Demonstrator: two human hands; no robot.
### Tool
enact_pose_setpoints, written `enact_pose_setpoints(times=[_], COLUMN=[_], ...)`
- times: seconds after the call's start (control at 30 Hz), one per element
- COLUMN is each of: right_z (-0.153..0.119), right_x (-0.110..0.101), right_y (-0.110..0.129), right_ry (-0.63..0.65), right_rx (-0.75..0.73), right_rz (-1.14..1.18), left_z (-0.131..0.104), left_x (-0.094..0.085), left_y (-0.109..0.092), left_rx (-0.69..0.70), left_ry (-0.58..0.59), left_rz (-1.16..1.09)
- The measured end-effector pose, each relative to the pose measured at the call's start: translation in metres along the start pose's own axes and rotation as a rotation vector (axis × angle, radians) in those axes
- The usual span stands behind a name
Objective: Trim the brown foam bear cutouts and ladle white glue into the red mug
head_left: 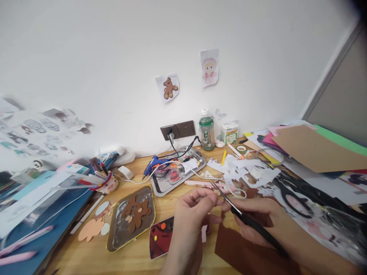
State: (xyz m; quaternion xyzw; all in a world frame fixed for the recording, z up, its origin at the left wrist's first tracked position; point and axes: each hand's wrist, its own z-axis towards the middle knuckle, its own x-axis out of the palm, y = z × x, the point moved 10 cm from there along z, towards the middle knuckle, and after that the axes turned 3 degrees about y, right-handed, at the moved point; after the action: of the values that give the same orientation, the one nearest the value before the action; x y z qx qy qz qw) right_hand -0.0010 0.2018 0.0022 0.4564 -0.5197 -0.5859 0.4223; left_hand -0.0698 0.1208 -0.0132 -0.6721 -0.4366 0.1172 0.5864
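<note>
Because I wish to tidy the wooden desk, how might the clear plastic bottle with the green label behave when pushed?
The clear plastic bottle stands upright and is taller than wide, so it may tip. Its rounded body could roll once down. The white plastic cap appears closed, so spilling seems unlikely.

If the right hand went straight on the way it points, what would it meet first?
Most likely the left hand, close ahead of the right hand, which holds scissors; the depth between them is hard to judge.

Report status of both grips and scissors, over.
Left grip pinching small pale piece. Right grip holding scissors, blades beside piece. Brown sheet below, seemingly not blocking.
</note>
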Motion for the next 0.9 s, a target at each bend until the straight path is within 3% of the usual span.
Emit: enact_pose_setpoints(times=[0.13, 0.9], right_z=[-0.0001, 0.0002], right_x=[0.0056, 0.0106], right_y=[0.0014, -0.0004], right_ry=[0.062, 0.116], right_rx=[0.038, 0.063], right_rz=[-0.008, 0.013], left_z=[-0.0006, -0.0005], left_x=[-0.0026, -0.0054], left_y=[-0.002, -0.0016], left_rx=[0.014, 0.013], left_ry=[-0.019, -0.04], left_rz=[0.014, 0.001])
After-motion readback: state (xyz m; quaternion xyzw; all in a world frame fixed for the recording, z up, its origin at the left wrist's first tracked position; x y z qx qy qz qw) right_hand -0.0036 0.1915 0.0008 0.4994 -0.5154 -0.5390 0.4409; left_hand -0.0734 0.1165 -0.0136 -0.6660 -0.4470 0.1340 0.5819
